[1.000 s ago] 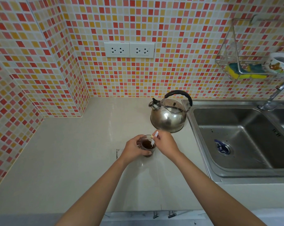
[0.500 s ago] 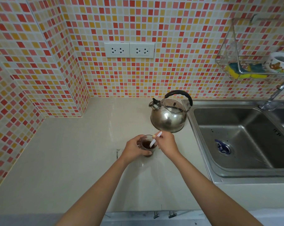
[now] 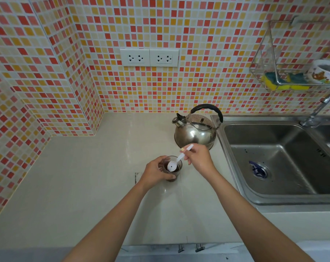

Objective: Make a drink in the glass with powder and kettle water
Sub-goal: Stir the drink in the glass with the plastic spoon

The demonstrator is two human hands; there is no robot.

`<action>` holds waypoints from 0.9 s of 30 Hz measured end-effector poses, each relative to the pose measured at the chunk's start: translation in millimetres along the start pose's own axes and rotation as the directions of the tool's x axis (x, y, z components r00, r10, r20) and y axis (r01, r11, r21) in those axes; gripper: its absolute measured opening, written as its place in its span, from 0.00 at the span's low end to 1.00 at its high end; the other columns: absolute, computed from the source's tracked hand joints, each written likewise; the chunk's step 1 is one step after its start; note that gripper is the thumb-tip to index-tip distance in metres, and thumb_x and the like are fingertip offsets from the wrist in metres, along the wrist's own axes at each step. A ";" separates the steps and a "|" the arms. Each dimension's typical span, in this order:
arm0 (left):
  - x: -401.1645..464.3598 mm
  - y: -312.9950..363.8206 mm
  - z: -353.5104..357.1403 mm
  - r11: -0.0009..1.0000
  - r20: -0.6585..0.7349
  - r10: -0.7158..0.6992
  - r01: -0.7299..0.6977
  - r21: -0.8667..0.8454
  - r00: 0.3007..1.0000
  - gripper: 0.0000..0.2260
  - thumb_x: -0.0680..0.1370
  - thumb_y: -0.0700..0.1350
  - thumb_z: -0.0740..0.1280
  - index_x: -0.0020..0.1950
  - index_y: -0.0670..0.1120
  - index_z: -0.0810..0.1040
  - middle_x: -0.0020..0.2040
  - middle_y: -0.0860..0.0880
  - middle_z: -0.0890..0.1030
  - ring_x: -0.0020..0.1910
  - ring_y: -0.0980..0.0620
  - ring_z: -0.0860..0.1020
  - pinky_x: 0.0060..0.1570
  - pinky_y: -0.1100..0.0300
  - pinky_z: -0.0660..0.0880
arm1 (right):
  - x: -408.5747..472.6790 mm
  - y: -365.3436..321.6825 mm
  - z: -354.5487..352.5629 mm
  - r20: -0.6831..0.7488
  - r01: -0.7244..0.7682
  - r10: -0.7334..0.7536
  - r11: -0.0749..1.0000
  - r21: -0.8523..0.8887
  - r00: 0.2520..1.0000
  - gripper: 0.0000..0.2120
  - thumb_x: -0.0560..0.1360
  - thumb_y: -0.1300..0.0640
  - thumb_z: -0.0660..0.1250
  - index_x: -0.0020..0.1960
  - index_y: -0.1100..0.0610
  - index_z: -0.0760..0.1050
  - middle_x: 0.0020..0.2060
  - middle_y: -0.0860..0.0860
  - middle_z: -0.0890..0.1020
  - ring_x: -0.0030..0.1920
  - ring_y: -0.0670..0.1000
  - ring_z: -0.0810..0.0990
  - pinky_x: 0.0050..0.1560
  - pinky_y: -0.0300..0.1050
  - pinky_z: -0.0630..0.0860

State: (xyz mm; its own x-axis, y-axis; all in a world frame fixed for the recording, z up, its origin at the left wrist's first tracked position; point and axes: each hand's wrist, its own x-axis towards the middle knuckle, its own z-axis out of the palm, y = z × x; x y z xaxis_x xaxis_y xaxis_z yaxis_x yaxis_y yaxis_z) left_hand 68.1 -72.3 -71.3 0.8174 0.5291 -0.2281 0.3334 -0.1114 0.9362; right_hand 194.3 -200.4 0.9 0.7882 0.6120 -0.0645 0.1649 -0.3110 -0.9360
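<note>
Both forearms converged from 6 o'clock; left hand (image 3: 155,172) curled around the glass (image 3: 176,172), right hand (image 3: 199,157) at its 2 o'clock pinched a spoon (image 3: 176,161).

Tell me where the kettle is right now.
In the head view, the kettle stands on the counter right of centre, against the sink's left rim, just behind the glass.
</note>
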 end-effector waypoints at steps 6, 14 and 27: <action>-0.4 1.3 -0.5 0.999 0.007 0.016 -0.017 0.039 1.000 0.33 0.57 0.44 0.80 0.61 0.49 0.79 0.56 0.49 0.83 0.57 0.48 0.80 0.61 0.55 0.77 | -6.6 9.5 14.9 0.179 0.131 -0.072 0.930 -0.343 0.981 0.08 0.76 0.60 0.64 0.43 0.60 0.81 0.34 0.52 0.81 0.35 0.49 0.77 0.39 0.45 0.74; 0.1 -0.1 -0.2 0.999 -0.002 0.011 -0.011 0.037 1.000 0.32 0.59 0.41 0.81 0.61 0.49 0.79 0.56 0.50 0.83 0.57 0.50 0.80 0.60 0.57 0.76 | -5.8 13.1 20.6 0.036 0.010 -0.003 0.979 -0.205 0.999 0.06 0.76 0.61 0.65 0.40 0.57 0.77 0.33 0.54 0.79 0.33 0.48 0.76 0.38 0.42 0.71; 0.3 0.3 0.0 0.999 0.006 0.021 -0.021 0.034 1.000 0.32 0.58 0.43 0.80 0.61 0.49 0.79 0.55 0.51 0.84 0.56 0.51 0.81 0.58 0.59 0.77 | -2.0 9.8 21.1 0.092 0.008 0.021 0.952 -0.306 0.996 0.07 0.76 0.60 0.65 0.44 0.62 0.80 0.37 0.57 0.82 0.39 0.54 0.80 0.45 0.50 0.77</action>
State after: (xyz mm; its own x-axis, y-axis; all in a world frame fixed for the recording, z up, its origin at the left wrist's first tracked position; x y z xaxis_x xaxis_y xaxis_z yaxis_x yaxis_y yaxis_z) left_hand 68.4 -72.2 -71.1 0.8268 0.5217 -0.2104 0.3323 -0.1513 0.9309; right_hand 181.8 -189.4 -15.5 0.7337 0.6696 -0.1153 0.3450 -0.5133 -0.7858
